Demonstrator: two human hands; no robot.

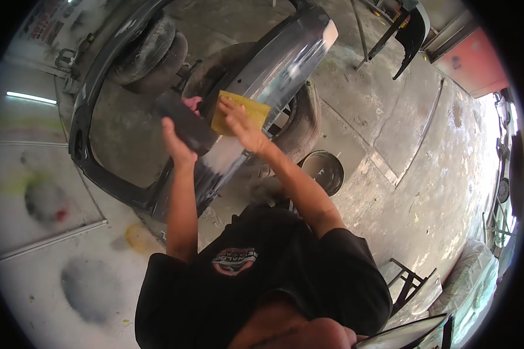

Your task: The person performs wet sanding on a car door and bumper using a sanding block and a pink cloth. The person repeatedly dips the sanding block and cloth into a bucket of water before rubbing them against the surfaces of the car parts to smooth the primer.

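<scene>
My left hand [180,145] is closed on a dark grey rectangular block [186,125], its thumb along the near side; a small pink shape shows beyond it, too unclear to name. My right hand [244,128] holds a yellow square pad [261,112] from above, fingers over it, beside the block. Both are over a long grey vehicle body panel [279,61] with pale, patchy strips, part of a large open frame [84,134]. The panel lies above a tyre [305,131]; whether the pad touches the panel I cannot tell.
More tyres [140,55] lie inside the frame. A round black pan [322,173] is right of the panel. A black curved part [407,43] on a stand is at back right, near a red panel [468,61]. A metal stand [407,285] and plastic-covered item [466,279] are at lower right.
</scene>
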